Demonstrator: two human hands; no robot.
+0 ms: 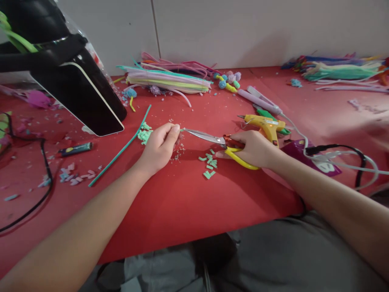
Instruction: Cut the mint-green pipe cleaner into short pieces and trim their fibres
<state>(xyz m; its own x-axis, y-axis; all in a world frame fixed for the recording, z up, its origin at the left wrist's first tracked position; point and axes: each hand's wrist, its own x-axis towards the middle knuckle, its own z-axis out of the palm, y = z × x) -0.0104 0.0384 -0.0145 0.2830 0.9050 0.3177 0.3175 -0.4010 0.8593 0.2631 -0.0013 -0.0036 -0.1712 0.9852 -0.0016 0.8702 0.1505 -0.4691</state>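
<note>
My right hand [253, 149] grips the yellow handles of a pair of scissors [209, 138], whose blades point left and look closed. My left hand [160, 145] is pinched shut just at the blade tips, holding a tiny green bit I can barely make out. Several short green pipe-cleaner pieces [209, 162] lie on the red table [188, 202] between my hands. Another heap of green pieces [145, 133] sits by my left hand, beside a long teal pipe cleaner [121, 149].
A yellow glue gun [264, 125], a lilac tool [259, 100] and a purple power strip [310, 160] with cables lie behind my right hand. Pipe-cleaner bundles [167, 79] line the back wall. A black tilted device [82, 97] stands at left, near a small tube [75, 149].
</note>
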